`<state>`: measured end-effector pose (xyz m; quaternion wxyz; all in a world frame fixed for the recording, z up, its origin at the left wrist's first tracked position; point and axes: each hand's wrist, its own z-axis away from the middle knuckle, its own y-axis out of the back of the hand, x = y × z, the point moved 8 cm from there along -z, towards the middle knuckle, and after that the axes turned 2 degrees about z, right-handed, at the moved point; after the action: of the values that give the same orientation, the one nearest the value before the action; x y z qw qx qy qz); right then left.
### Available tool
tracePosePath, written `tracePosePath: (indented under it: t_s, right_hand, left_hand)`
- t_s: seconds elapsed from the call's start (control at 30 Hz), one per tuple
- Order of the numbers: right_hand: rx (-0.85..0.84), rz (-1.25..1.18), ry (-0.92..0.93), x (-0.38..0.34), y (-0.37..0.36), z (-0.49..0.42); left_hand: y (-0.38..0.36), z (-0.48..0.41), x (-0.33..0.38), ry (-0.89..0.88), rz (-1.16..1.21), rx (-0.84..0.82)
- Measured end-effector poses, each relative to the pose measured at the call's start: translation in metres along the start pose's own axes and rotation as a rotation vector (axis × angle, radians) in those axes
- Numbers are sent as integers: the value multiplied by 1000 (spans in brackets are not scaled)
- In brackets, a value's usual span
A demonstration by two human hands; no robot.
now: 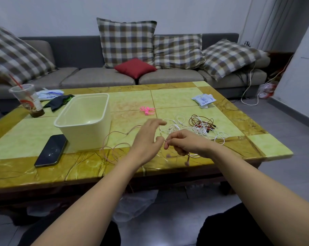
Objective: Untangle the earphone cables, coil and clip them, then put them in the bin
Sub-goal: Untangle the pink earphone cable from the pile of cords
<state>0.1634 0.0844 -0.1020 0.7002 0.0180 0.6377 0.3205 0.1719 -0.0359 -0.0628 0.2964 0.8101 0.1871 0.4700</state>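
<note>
Pink earphone cable (128, 133) is pinched at the table's (185, 96) front edge by the right hand (183, 142), earbuds dangling below. The left hand (146, 139) is held alongside, fingers loose, thumb perhaps brushing the wire. White cables (178, 121) and brown cables (199, 119) lie tangled behind; the cream bin (86, 137) is left, pink clips (147, 110) beyond.

Left hand (146, 139): reaching forward, palm turning inward, fingers extending loosely, thumb lying close to the right fingertips.
Right hand (185, 143): curling its fingers, pinching a thin pink earphone cable (186, 162).
Forearms: bare, converging from the lower corners.
</note>
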Motion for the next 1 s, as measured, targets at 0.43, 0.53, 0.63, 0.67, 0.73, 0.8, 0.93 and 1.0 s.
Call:
tracePosePath:
  t_s: [0.43, 0.53, 0.63, 0.67, 0.73, 0.8, 0.93, 1.0]
  right_hand:
    - [50, -81, -46, 7, 16, 5]
    - [100, -77, -77, 9, 19, 5]
    - [90, -18, -107, 12, 16, 5]
    - [68, -25, -110, 11, 14, 5]
    - [23, -82, -106, 11, 8, 4]
    - [12, -55, -73, 7, 6, 5]
    - [120, -34, -18, 3, 11, 1]
    - [159, -84, 0, 2, 14, -1]
  left_hand:
    - [-4, 3, -35, 389, 256, -62]
    - [-2, 3, -42, 443, 389, -22]
    - [-2, 3, -44, 487, 474, 0]
    - [-2, 4, -43, 502, 505, -1]
    - [-2, 3, -43, 525, 548, -4]
    - [-4, 3, -42, 542, 572, -15]
    - [-6, 5, -43, 574, 582, -29]
    - [-7, 6, -43, 580, 580, -35]
